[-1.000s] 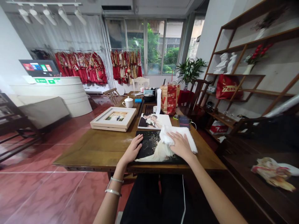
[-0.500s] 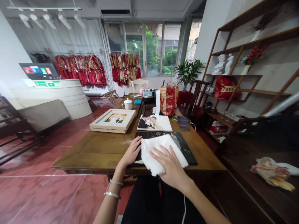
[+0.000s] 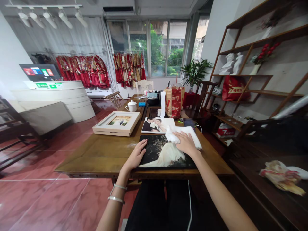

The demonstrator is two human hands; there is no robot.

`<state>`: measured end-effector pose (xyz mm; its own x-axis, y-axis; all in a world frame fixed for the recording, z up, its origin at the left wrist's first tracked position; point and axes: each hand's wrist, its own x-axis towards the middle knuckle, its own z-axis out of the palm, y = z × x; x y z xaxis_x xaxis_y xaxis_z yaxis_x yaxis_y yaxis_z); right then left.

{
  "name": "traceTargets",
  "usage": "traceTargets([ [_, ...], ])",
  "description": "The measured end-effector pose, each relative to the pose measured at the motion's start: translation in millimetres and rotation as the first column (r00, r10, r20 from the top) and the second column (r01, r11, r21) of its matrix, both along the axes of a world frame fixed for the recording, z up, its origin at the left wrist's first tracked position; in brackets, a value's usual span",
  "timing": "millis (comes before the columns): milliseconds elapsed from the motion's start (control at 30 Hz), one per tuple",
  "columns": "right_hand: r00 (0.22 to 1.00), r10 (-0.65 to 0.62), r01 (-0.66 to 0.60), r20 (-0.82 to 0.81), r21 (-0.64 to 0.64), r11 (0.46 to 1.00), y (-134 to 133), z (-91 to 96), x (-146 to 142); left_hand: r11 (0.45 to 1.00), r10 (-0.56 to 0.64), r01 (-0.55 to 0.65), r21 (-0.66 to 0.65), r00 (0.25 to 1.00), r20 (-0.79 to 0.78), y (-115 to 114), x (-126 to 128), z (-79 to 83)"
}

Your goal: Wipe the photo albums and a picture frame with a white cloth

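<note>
A dark photo panel point(image 3: 161, 154) showing a white gown lies flat at the near edge of the wooden table point(image 3: 101, 154). My left hand point(image 3: 136, 155) rests on the panel's left edge, fingers stretched out. My right hand point(image 3: 186, 142) presses flat on a white cloth point(image 3: 184, 133) at the panel's far right corner. Just behind the panel lies a lighter photo print point(image 3: 157, 125).
A white framed picture point(image 3: 117, 122) sits on the table at left. Farther back stand a white teapot point(image 3: 132, 106), a red paper bag point(image 3: 175, 101) and a phone point(image 3: 189, 123). Wooden shelves point(image 3: 252, 77) line the right wall. Racks of red garments point(image 3: 83, 70) hang at the back.
My right hand swept the cloth toward me over the panel's near left part, then back to the far right corner. My left hand stayed on the panel's left edge.
</note>
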<state>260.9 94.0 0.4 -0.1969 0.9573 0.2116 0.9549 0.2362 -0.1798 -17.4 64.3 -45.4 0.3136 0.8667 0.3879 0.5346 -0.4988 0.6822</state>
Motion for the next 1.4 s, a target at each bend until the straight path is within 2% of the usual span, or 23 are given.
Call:
traceTargets([
  [67,1.000,-0.007,0.007,0.006,0.005,1.000,-2,-1.4,-5,1.000,0.003,-0.003,-0.001,1.000,-0.001,0,0,0.2],
  [133,1.000,0.007,-0.007,0.018,0.012,1.000,-16,-4.7,-8,1.000,0.006,-0.006,0.002,1.000,0.002,0,0,0.4],
  [333,0.986,0.163,-0.164,0.023,0.088,0.982,-94,-15.3,-8,1.000,0.015,-0.015,0.003,1.000,0.019,-1,1,0.4],
  [433,0.976,0.217,-0.216,0.006,0.086,0.972,-117,-14.0,-7,1.000,0.015,-0.015,-0.001,1.000,0.017,-1,1,0.4],
  [533,0.977,0.214,-0.212,-0.020,0.053,0.976,-107,-9.9,-3,1.000,0.008,-0.008,-0.002,1.000,0.016,-1,0,0.5],
  [767,0.999,0.041,-0.041,0.034,0.002,0.999,-25,-5.0,4,1.000,0.001,-0.001,0.012,1.000,0.007,-1,-1,-0.1],
  [900,0.999,-0.013,0.013,0.044,0.012,1.000,-7,-5.4,-5,1.000,-0.002,0.002,0.018,1.000,0.011,0,-1,-1.4],
  [967,0.999,-0.017,0.016,0.047,0.017,1.000,-15,-7.1,-11,1.000,-0.002,0.002,0.014,1.000,0.014,0,-1,-1.9],
  [1033,0.999,0.023,-0.024,0.047,0.025,0.999,-34,-9.4,-18,1.000,-0.001,0.001,0.009,1.000,0.016,0,-1,-1.8],
  [1233,0.964,0.264,-0.264,0.012,0.053,0.963,-114,-9.4,-25,1.000,0.013,-0.013,0.001,1.000,0.020,-2,0,0.4],
  [1300,0.955,0.297,-0.297,-0.014,0.027,0.955,-122,-7.2,-18,1.000,0.014,-0.014,0.000,1.000,0.022,-2,0,0.5],
  [1400,0.961,0.272,-0.272,-0.045,0.004,0.962,-108,-5.5,-4,1.000,0.010,-0.010,0.005,1.000,0.024,-1,-1,-0.5],
])
